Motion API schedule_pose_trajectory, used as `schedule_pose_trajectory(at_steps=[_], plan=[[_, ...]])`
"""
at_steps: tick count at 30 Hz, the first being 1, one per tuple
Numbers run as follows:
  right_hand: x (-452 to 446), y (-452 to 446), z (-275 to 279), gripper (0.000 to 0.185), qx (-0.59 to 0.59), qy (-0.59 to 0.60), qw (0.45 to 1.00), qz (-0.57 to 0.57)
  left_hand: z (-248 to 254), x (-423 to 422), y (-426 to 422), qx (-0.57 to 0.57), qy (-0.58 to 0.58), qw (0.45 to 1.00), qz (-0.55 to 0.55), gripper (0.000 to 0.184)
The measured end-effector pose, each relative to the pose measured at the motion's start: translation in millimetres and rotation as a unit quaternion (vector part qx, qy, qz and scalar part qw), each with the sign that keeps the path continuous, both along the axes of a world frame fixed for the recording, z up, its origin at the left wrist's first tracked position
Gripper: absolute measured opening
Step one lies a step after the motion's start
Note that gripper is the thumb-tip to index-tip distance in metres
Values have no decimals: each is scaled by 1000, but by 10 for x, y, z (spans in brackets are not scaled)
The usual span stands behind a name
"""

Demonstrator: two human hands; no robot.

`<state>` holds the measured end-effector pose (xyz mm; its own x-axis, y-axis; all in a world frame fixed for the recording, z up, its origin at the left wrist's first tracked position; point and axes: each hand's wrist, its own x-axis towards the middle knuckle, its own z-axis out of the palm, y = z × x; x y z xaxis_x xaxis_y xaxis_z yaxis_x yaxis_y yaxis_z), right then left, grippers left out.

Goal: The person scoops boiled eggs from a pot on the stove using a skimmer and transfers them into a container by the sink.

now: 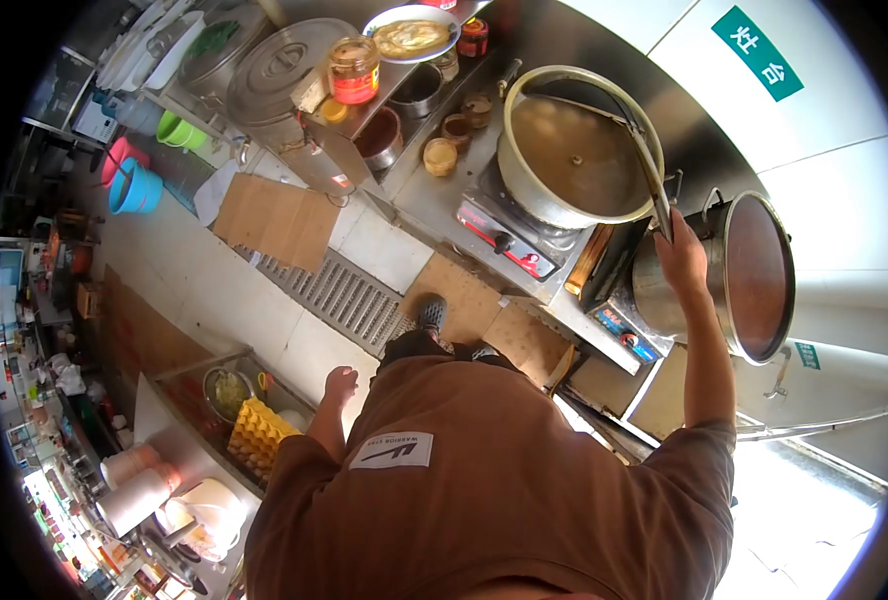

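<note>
My right hand (682, 252) is closed around the end of a long-handled metal utensil (647, 160). It reaches up over the rim of a wide pot (562, 218) of brownish liquid; its working end is not clear, so I cannot tell its exact kind. The pot sits on a burner (504, 243) with a black knob. Close to my right forearm is a tall stockpot (664, 290) with reddish-brown liquid in it. My left hand (339, 386) hangs beside my body with its fingers curled in, and nothing shows in it.
Small jars (440, 157) stand left of the wide pot. A shelf bears a red-labelled jar (353, 70) and a plate of food (411, 36). Flattened cardboard (276, 220) and a drain grate (339, 297) lie on the floor. Yellow egg trays (260, 437) are behind my left side.
</note>
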<state>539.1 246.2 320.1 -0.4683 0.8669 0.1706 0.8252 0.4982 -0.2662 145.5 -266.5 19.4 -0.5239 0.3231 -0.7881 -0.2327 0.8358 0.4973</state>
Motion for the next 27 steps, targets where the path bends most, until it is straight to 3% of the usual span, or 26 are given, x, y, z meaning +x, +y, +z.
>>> schedule_pose_trajectory(at_steps=[13,16,22,27], plan=[[82,182,51,48,-64,21,998,-16,216,25,605,65,13,998,-11,31],[82,180,95,46,-85,46,995,-14,224,10,638,38,11,998,-58,30],[82,180,233,45,-186,60,980,-46,60,-18,429,20,1,999,-38,32],[112,172,156,46,-168,79,982,-29,46,-11,363,6,6,1000,-24,37]])
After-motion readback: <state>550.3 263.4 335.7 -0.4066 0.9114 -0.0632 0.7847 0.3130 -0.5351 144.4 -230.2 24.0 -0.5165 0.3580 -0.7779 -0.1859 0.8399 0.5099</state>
